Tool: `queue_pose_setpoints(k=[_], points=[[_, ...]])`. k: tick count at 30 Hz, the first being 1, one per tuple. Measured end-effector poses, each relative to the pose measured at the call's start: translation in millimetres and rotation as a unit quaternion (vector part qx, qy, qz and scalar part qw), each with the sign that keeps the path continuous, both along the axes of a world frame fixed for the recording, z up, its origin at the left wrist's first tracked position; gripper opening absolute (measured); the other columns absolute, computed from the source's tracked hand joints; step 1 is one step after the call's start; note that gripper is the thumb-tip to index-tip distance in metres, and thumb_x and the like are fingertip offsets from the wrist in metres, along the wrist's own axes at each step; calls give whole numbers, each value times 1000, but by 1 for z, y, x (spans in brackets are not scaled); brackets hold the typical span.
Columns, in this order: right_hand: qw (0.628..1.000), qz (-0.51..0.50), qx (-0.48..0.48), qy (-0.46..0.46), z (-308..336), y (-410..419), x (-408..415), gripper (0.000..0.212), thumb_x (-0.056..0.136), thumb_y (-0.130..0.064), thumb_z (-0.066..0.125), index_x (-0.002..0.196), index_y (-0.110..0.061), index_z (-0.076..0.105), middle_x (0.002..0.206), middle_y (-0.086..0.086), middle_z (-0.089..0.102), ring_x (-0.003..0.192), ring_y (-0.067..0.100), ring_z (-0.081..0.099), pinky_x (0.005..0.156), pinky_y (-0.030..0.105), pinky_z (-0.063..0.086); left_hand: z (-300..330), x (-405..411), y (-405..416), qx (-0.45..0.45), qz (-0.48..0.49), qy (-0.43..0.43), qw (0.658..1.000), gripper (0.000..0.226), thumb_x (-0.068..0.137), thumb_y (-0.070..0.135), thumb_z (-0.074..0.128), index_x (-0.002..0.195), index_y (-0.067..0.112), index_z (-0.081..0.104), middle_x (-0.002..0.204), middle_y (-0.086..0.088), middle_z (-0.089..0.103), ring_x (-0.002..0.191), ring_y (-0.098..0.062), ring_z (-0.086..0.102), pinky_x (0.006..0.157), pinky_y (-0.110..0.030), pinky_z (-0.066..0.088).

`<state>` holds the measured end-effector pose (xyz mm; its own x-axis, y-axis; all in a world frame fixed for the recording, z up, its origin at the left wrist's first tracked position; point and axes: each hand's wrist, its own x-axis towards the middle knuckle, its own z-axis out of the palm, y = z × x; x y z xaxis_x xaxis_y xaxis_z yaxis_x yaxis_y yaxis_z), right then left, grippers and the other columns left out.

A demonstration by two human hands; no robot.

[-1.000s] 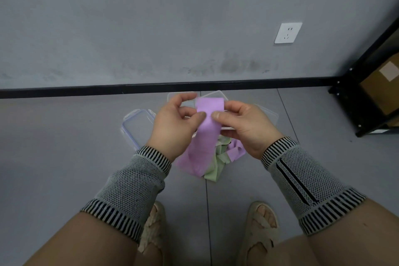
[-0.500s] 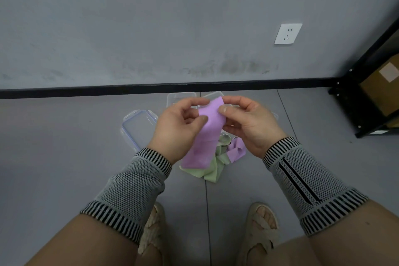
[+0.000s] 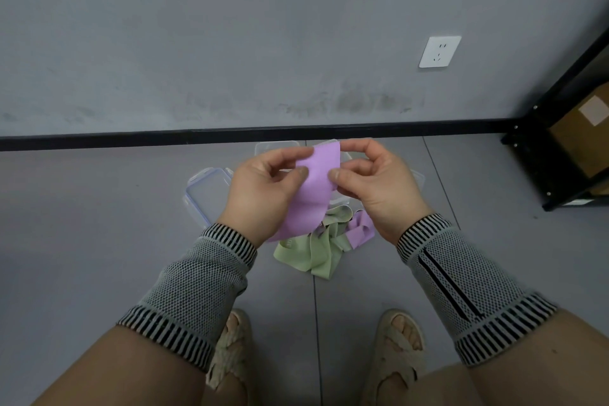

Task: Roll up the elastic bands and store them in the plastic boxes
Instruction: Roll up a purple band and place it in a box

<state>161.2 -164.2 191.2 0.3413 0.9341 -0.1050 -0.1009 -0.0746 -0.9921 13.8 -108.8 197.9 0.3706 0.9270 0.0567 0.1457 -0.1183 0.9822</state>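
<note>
Left hand [image 3: 263, 189] and right hand [image 3: 379, 184] both pinch the purple band [image 3: 314, 188] — unrolled

You hold a purple elastic band [image 3: 316, 184] up above the pile of bands [image 3: 324, 241], its flat top end upright and its lower part hanging down toward the pile. That pile lies on the floor, green strips tangled with a purple one [image 3: 361, 229]. Just left of the pile lies a clear plastic lid with bluish edges [image 3: 206, 193]. Beyond the pile, toward the wall, stand clear plastic boxes [image 3: 275, 147], mostly hidden behind the raised band.
</note>
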Motion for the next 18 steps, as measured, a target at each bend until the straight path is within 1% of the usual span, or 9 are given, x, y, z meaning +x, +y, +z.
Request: queue_pose_setpoints(k=[3, 5, 7, 10, 11, 13, 16, 17, 18], points=[[999, -16, 10, 26, 0, 2, 0, 28, 82, 5, 65, 101, -15, 60, 66, 2, 66, 65, 13, 63, 72, 28, 55, -1, -1, -2, -23, -42, -15, 999, 36, 86, -5, 59, 99, 28, 64, 93, 6, 68, 74, 3, 63, 73, -12, 50], [999, -23, 11, 38, 0, 3, 1, 28, 82, 5, 65, 102, -14, 60, 68, 4, 66, 67, 17, 64, 72, 32, 56, -2, -1, -3, -23, -60, -4, 998, 38, 86, -7, 58, 103, 26, 63, 94, 4, 70, 77, 2, 64, 75, -13, 50], [999, -22, 7, 34, -2, 2, 2, 29, 81, 2, 67, 103, -16, 57, 70, 4, 67, 69, 18, 64, 71, 35, 56, -1, -1, -3, -23, -47, 2, 999, 37, 86, -7, 58, 103, 26, 64, 89, 5, 70, 74, 4, 64, 73, -12, 50], [1000, -6, 3, 11, -2, 1, 2, 27, 81, 0, 69, 98, -17, 56, 78, 6, 71, 77, 23, 67, 80, 40, 56, 1, 0, -1, -37, -19, -7, 999, 36, 86, -5, 59, 99, 27, 65, 85, 6, 69, 73, 3, 64, 75, -15, 53], [1000, -3, 5, 7, -2, 1, 1, 25, 81, 1, 68, 95, -16, 56, 77, 6, 71, 77, 24, 67, 80, 40, 56, 1, -1, -1, -41, -23, -7, 999, 35, 86, -4, 59, 100, 27, 65, 84, 5, 70, 73, 3, 64, 74, -14, 52], [1000, -12, 11, 19, -2, 2, 1, 22, 82, 4, 66, 88, -15, 56, 74, 7, 68, 74, 22, 65, 75, 36, 56, 1, -1, -2, -46, -50, -3, 998, 36, 86, -3, 59, 103, 28, 63, 80, 5, 70, 69, 2, 63, 67, -14, 50], [998, -30, 18, 59, -2, 3, 4, 22, 81, 6, 65, 84, -14, 55, 68, 3, 64, 66, 16, 62, 66, 30, 53, 1, -1, -3, -35, -65, 20, 997, 36, 87, -3, 59, 103, 29, 63, 57, 10, 62, 50, 0, 51, 53, -12, 43], [997, -25, 18, 68, -1, 3, 4, 21, 81, 5, 66, 84, -13, 55, 66, 2, 64, 65, 16, 62, 64, 29, 53, 1, -1, -3, -31, -54, 19, 998, 36, 87, -3, 59, 101, 30, 64, 54, 10, 60, 51, -3, 50, 54, -17, 47], [997, -15, 15, 71, -1, 2, 3, 21, 80, 4, 67, 84, -13, 55, 65, 1, 64, 65, 16, 62, 65, 30, 54, 0, -1, -2, -29, -38, 14, 999, 36, 86, -3, 59, 99, 31, 65, 56, 9, 61, 56, -8, 52, 61, -26, 53]])
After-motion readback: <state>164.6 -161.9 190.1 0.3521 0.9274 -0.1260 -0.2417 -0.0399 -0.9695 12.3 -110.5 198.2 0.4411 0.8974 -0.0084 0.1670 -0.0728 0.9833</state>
